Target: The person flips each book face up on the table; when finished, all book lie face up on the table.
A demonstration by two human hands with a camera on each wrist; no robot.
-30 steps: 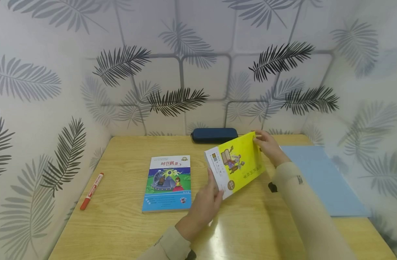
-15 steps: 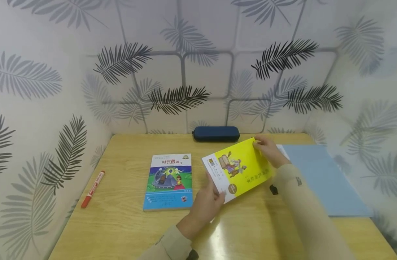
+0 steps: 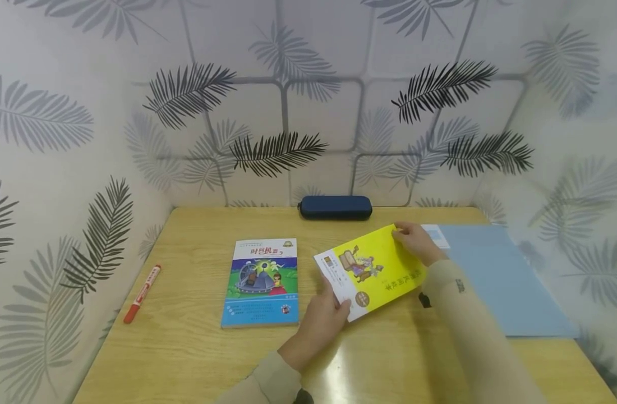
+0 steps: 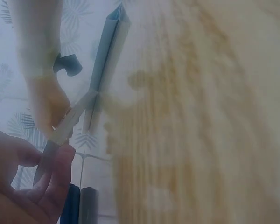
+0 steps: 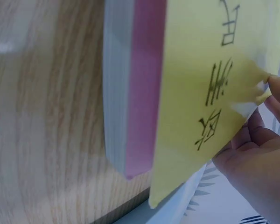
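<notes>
A yellow book (image 3: 373, 270) is held just above the wooden table (image 3: 197, 348), right of centre, tilted so that its near-left corner sits lowest. That corner is pinched by the left hand (image 3: 322, 321), thumb on the cover, at about 7 o'clock of the book; the far corner, at about 1 o'clock, is gripped by the curled fingers of the right hand (image 3: 414, 242). A slip is judged possible, since only two opposite corners are held and the cover (image 5: 210, 93) is seen lifting off the page block in the right wrist view; bent pages would follow. The cover is bright yellow with a white strip, a cartoon and dark lettering. At 9 o'clock a blue book (image 3: 262, 283) lies flat; at 11 o'clock, a dark pencil case (image 3: 335, 207); at 3 o'clock, a pale blue folder (image 3: 500, 278); far at 9 o'clock, a red marker (image 3: 142, 293).
</notes>
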